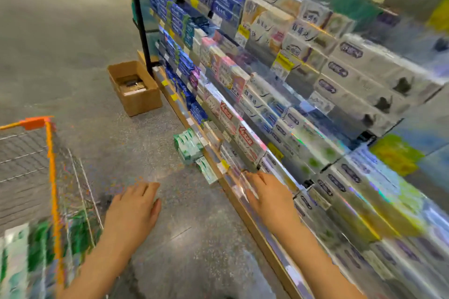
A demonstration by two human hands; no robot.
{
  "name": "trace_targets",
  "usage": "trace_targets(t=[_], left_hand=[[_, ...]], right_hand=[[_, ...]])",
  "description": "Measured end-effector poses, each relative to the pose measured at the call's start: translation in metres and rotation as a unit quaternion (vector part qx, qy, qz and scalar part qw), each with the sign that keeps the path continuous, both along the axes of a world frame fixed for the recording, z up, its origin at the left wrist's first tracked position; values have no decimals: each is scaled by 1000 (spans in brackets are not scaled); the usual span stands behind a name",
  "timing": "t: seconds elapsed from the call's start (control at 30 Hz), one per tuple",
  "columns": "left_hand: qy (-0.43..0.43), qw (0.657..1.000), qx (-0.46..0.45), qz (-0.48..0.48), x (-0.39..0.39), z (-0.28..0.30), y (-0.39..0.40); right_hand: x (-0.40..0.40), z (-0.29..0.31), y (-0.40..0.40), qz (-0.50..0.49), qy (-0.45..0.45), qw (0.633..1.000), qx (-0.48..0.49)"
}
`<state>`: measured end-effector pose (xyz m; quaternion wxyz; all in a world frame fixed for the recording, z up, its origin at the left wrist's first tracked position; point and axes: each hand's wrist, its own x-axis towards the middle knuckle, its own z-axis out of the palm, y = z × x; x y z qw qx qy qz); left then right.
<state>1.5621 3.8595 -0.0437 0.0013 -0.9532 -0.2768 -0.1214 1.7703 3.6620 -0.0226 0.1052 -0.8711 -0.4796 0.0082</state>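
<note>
My right hand (269, 195) reaches to the front edge of a low shelf (252, 226) packed with toothpaste boxes (245, 138), its fingers stretched out and touching the clear shelf rail. No box is held in it. My left hand (134, 209) hovers over the grey floor with its fingers relaxed and holding nothing, between the shelf and a wire shopping cart (52, 165) with an orange rim. Green and white boxes (17, 257) lie in the cart, blurred. A stack of green toothpaste boxes (189, 145) juts out from the shelf's lower edge ahead of my right hand.
An open cardboard box (136, 87) stands on the floor beside the shelf's black upright post (139, 17). Shelves of boxed goods fill the whole right side. Grey speckled floor (60, 31) stretches away to the left and ahead.
</note>
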Motion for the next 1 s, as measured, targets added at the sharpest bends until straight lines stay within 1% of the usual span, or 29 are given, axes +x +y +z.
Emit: trace_targets(t=[0.07,0.13,0.23,0.3,0.33,0.37,0.4,0.43,0.5,0.53,0.6,0.7,0.73,0.77,0.87,0.9,1.0], left_hand=[[39,999,-23,19,24,-5,-5],[55,997,-32,40,37,-15,0],[86,992,-60,76,52,-36,22],[113,981,-108,111,62,-53,40],[128,974,-133,128,67,-64,49],[139,968,-152,142,73,-75,59],[150,961,-176,150,81,-83,71],[157,957,-194,150,91,-91,84],[175,959,-192,116,117,-105,112],[194,957,-194,93,132,-110,128],[231,948,-203,79,167,-122,165],[223,955,-193,37,217,-153,206],[236,945,-224,35,233,-168,216],[258,938,-229,29,248,-187,228],[258,947,-189,-36,300,-264,260],[264,947,-179,-43,316,-293,271],[286,944,-159,-51,360,-398,296]], right_hand=[[30,-2,-4,4,-1,1000,-12],[52,-10,3,5,-1,1000,-25],[80,-40,33,0,8,1000,-24],[93,-60,57,-11,52,998,-32],[97,-67,70,-12,81,995,-52],[102,-75,82,-11,99,992,-72],[108,-83,93,-11,99,993,-68],[116,-89,108,-17,98,994,-49],[135,-108,140,-40,113,993,-15],[145,-120,158,-55,135,989,-18],[167,-147,191,-75,147,986,0],[192,-182,228,-125,183,975,15],[199,-196,236,-136,189,972,16],[207,-212,245,-143,189,971,25],[230,-274,277,-144,194,969,44],[236,-302,286,-144,183,971,54],[262,-392,314,-151,196,968,48]])
